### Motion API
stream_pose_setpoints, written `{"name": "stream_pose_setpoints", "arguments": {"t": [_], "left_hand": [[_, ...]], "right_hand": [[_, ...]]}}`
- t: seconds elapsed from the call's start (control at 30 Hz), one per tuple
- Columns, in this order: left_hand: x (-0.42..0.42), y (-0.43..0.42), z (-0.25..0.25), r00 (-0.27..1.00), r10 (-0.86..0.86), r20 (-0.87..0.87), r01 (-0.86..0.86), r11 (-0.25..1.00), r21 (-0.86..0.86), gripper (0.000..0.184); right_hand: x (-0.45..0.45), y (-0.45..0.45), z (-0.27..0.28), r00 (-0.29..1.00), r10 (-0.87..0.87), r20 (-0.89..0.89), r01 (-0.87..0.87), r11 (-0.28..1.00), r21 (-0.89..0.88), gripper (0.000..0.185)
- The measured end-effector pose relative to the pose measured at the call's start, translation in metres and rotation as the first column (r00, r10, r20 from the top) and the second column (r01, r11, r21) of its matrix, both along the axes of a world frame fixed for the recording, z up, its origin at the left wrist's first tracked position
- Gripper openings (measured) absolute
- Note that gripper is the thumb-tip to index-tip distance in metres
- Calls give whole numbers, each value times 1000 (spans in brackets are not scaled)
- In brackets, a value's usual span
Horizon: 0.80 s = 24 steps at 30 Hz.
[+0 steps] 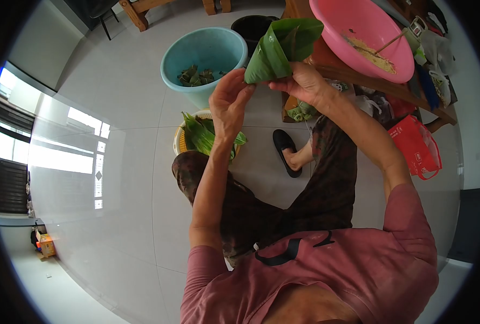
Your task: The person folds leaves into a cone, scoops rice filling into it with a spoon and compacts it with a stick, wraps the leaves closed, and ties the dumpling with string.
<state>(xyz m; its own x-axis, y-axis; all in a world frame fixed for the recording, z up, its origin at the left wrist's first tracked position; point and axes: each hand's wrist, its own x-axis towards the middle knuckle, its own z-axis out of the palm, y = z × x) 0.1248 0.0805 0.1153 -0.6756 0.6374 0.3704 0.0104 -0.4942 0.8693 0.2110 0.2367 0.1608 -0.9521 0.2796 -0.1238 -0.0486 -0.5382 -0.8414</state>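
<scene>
A green leaf folded into a cone (269,58) is held up in front of me, its wide mouth toward the upper right. My right hand (306,85) grips its right side near the lower end, fingers curled around it. On the left, my left hand (231,100) pinches the cone's lower left edge with bent fingers; part of the fingertips is hidden. Below my left hand stands a yellow basket (179,141) of long green leaves (199,135). Whatever may lie inside the cone cannot be seen.
Beyond my left hand is a blue tub (170,67) holding wrapped leaf bundles (195,76), beside a black bucket (245,24). At the upper right, a pink basin (332,27) with grainy filling (372,55) and a stick rests on a wooden bench (413,93). A red bag (415,146) lies right.
</scene>
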Motion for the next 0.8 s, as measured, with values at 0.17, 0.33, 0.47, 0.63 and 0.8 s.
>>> {"name": "stream_pose_setpoints", "arguments": {"t": [0.17,0.33,0.47,0.63,0.8], "left_hand": [[-3,2,-9,982,186,-15,-186,982,11,24],[-11,-2,-21,949,286,-135,-306,938,-162,26],[-25,-17,-18,983,-137,119,155,975,-161,38],[-29,-26,-9,943,-302,138,320,939,-128,65],[-26,-24,-10,935,-327,142,346,926,-151,59]], "right_hand": [[-6,-4,-11,997,10,71,-1,992,-123,27],[-13,-4,-13,990,18,142,-37,990,135,29],[-20,5,-10,973,-16,232,-59,947,316,29],[-33,5,1,900,149,410,-347,814,466,28],[-50,-5,14,813,211,543,-553,573,605,24]]}}
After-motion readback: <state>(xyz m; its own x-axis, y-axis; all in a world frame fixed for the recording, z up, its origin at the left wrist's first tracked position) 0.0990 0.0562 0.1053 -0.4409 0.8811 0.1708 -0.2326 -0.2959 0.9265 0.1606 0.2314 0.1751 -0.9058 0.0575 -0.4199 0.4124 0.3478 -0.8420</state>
